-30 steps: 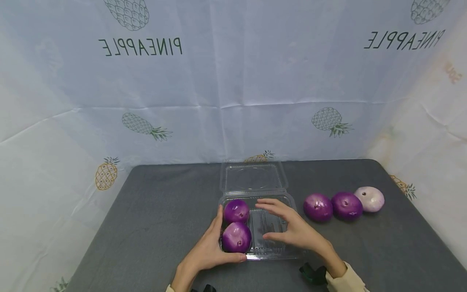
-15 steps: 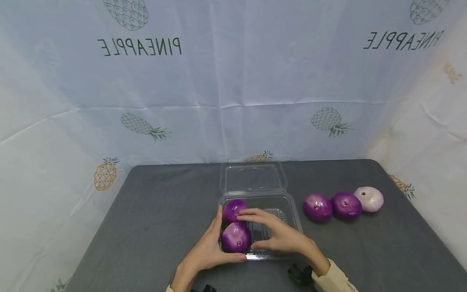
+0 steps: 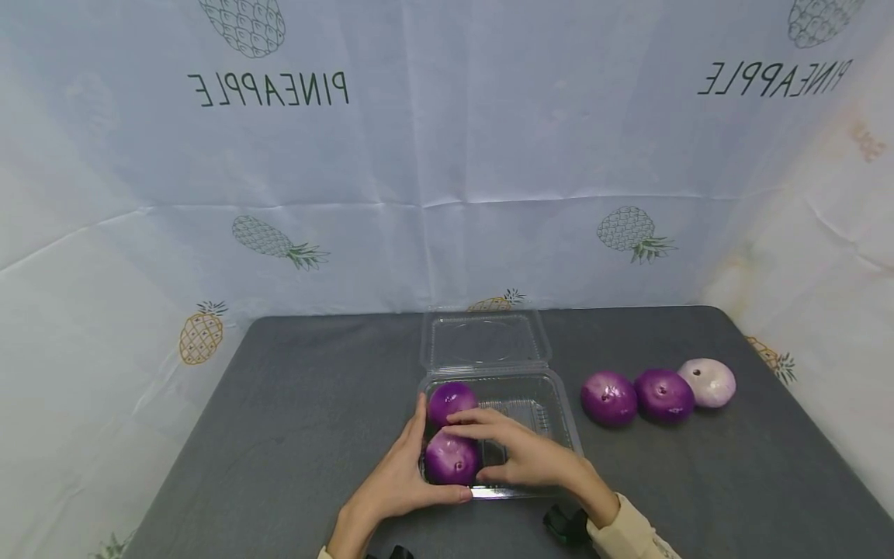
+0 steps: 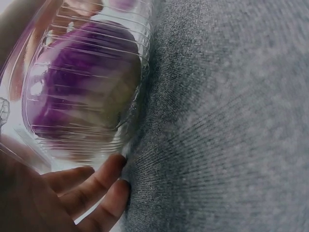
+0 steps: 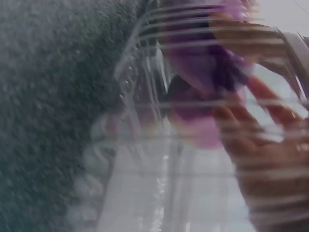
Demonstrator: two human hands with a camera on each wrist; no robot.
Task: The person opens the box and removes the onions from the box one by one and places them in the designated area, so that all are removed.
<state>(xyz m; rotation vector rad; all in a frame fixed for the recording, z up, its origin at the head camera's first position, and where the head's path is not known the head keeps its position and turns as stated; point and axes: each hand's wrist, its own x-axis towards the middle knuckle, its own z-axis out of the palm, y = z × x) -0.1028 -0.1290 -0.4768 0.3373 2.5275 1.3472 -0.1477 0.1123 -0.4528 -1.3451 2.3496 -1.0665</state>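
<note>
A clear plastic clamshell container (image 3: 569,435) lies on the table with its lid raised at the back. Two glossy purple-and-white red onions, a far one (image 3: 451,402) and a near one (image 3: 451,460), sit along its left side. My left hand (image 3: 401,473) is braced at the near left corner, thumb along the front edge and fingers straight along the left wall. In the left wrist view the near onion (image 4: 87,82) shows through the ribbed wall. My right hand (image 3: 520,454) reaches inside and grips the near onion, fingers over its top and thumb at its right side.
Three more red onions stand in a row to the right: a purple one (image 3: 609,397), a darker one (image 3: 663,394) and a whitish one (image 3: 708,382). Behind the container the clear lid (image 3: 486,341) stretches to the back edge of the grey table (image 3: 314,404). A pineapple-print curtain (image 3: 447,155) hangs behind.
My right hand has moved left and down from over the container's right half to the near onion, its fingers closing on it. My left hand stays in place.
</note>
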